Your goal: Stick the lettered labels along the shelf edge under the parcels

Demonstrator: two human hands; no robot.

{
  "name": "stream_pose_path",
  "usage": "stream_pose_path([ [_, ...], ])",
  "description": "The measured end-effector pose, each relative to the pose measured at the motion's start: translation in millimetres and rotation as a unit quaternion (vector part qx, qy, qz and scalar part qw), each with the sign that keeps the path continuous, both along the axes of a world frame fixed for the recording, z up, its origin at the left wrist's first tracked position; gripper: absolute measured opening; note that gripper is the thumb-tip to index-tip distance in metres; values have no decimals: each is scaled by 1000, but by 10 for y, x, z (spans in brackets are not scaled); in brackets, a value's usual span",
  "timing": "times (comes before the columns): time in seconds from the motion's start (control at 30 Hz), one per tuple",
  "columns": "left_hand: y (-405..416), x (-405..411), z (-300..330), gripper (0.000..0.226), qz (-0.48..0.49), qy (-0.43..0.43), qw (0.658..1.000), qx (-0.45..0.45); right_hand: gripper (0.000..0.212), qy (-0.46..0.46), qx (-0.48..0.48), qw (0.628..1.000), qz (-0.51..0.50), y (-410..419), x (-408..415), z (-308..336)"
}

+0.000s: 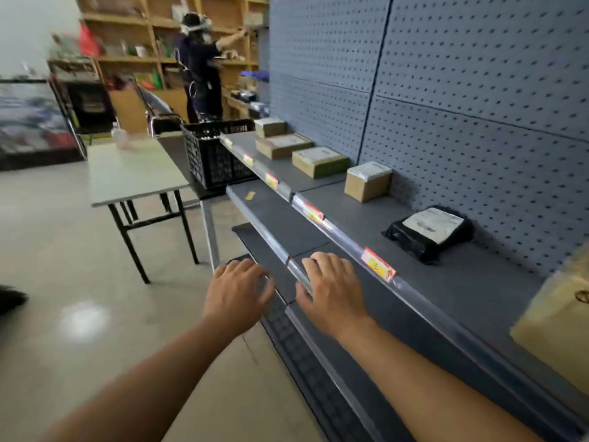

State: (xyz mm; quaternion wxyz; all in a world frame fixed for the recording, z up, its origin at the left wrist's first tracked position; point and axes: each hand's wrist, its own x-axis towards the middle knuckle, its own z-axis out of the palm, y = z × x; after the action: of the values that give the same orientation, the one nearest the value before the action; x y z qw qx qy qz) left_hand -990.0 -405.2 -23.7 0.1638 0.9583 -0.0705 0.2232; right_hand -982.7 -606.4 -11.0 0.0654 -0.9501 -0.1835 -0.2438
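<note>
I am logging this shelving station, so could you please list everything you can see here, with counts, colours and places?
Labels: five, red and yellow, along the top shelf's front edge.
Loose label: one, yellow, lying on the middle shelf.
Cardboard parcels: four, brown, in a row on the top shelf.
Bagged parcel: one, black with a white slip, top shelf, nearer.
Large box: one, tan, top shelf at far right, cut off by the frame.
Pegboard: grey, behind the shelves.
Crate: one, black, at the shelf's far end.
Table: one, pale top, black legs, left.
Left hand: open, empty, over the lower shelf.
Right hand: open, empty, on the middle shelf's edge.
</note>
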Motion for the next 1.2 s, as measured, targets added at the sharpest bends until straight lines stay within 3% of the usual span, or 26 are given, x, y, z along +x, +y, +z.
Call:
stream_pose_path([
  [0.1, 359, -57, 35, 38, 26, 27, 999, 12, 37, 13, -24, 999, 25, 323, 141, -91],
  [0.5, 1335, 171, -5, 42, 89, 42, 995, -25, 39, 18, -94, 991, 97, 1363, 745, -219],
  [1.2, 2771, 2473, -357, 44, 12, 105, 994, 6, 37, 68, -90, 993, 21, 2701, 2758, -662],
])
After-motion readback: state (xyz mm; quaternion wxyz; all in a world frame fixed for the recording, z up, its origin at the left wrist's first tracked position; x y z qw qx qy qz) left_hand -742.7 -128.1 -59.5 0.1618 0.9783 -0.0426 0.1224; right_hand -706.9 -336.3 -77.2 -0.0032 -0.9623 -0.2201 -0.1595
